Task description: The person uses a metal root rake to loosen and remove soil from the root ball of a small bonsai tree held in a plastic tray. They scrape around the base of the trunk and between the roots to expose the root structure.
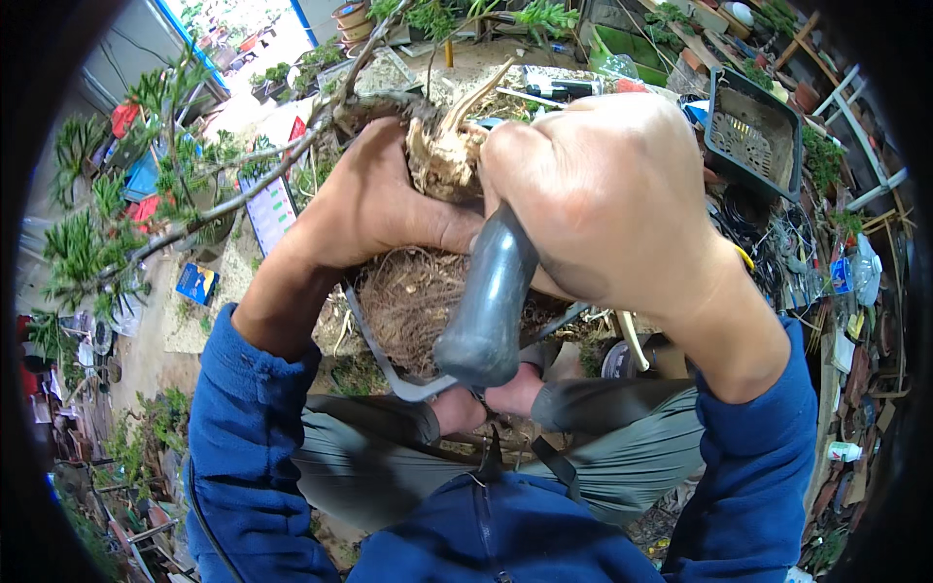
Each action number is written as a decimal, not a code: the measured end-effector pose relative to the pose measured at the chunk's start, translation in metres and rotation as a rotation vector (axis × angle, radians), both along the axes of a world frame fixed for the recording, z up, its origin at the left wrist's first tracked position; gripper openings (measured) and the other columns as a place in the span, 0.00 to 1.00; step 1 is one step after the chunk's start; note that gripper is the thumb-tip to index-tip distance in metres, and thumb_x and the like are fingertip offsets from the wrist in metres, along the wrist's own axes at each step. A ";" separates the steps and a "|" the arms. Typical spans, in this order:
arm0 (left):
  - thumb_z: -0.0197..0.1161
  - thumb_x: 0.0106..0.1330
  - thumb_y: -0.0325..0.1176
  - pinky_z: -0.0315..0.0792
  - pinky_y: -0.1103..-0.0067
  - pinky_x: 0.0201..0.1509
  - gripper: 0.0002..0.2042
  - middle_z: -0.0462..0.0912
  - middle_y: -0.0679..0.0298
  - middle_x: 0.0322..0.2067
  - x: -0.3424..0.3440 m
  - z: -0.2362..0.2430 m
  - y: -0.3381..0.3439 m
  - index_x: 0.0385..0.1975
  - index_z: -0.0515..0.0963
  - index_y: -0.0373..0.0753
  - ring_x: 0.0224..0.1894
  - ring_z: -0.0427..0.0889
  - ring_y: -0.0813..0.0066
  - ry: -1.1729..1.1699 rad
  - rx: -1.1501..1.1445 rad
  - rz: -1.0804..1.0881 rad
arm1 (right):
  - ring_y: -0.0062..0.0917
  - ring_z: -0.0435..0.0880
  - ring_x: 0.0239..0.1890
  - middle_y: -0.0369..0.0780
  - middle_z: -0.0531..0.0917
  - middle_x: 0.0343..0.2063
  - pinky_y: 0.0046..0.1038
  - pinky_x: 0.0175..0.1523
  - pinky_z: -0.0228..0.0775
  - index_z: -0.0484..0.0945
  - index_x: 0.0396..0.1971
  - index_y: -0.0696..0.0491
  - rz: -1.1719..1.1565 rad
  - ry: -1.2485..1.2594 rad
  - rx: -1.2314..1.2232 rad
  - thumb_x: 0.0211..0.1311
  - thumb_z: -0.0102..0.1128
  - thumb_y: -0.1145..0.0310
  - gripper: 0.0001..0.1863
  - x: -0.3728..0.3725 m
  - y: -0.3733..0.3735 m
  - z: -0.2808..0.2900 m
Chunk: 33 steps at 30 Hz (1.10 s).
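My right hand [607, 185] is closed round a tool with a thick dark grey handle [489, 306], its butt pointing back toward me; the working end is hidden behind my fingers. Close beside it, my left hand [374, 199] wraps the base of a small tree's trunk [442, 160], thumb reaching across toward the tool. Pale bare wood and splintered spikes show on the trunk. Beneath my hands sits a brown, fibrous root ball [408, 301] inside a grey-rimmed container [418, 391]. A long branch [214, 209] with green needle foliage stretches out to the left.
A black plastic crate [753, 131] stands at the far right, near tangled dark cables [763, 233]. Beyond the tree lie a dark cylindrical object [559, 87] and a green container [627, 53]. A blue packet [197, 283] rests on the ground at left.
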<state>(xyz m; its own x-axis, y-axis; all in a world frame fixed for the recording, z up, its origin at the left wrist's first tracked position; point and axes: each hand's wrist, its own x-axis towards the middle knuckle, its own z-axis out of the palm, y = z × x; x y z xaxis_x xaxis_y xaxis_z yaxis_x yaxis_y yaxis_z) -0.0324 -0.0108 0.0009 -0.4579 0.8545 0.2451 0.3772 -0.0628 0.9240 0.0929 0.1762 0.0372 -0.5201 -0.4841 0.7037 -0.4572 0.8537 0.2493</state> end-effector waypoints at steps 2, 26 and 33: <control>0.88 0.46 0.30 0.75 0.71 0.65 0.37 0.87 0.60 0.52 -0.001 0.001 0.001 0.58 0.79 0.29 0.54 0.83 0.73 0.073 0.019 -0.012 | 0.34 0.81 0.18 0.36 0.75 0.14 0.35 0.26 0.71 0.75 0.22 0.47 0.018 -0.007 0.072 0.44 0.72 0.60 0.13 -0.004 0.004 0.003; 0.67 0.43 0.32 0.71 0.68 0.72 0.37 0.85 0.49 0.58 -0.049 -0.014 -0.003 0.61 0.78 0.26 0.60 0.84 0.57 -0.334 0.163 -0.334 | 0.38 0.88 0.29 0.57 0.87 0.34 0.34 0.35 0.82 0.80 0.50 0.70 0.382 -0.447 -1.429 0.81 0.49 0.56 0.27 0.052 -0.011 -0.063; 0.71 0.37 0.35 0.77 0.59 0.68 0.44 0.83 0.43 0.58 -0.040 -0.013 -0.002 0.63 0.76 0.23 0.56 0.86 0.43 -0.399 0.121 -0.215 | 0.35 0.90 0.28 0.53 0.88 0.32 0.30 0.33 0.82 0.81 0.47 0.65 0.518 -0.246 -1.623 0.78 0.56 0.68 0.14 0.054 -0.012 -0.074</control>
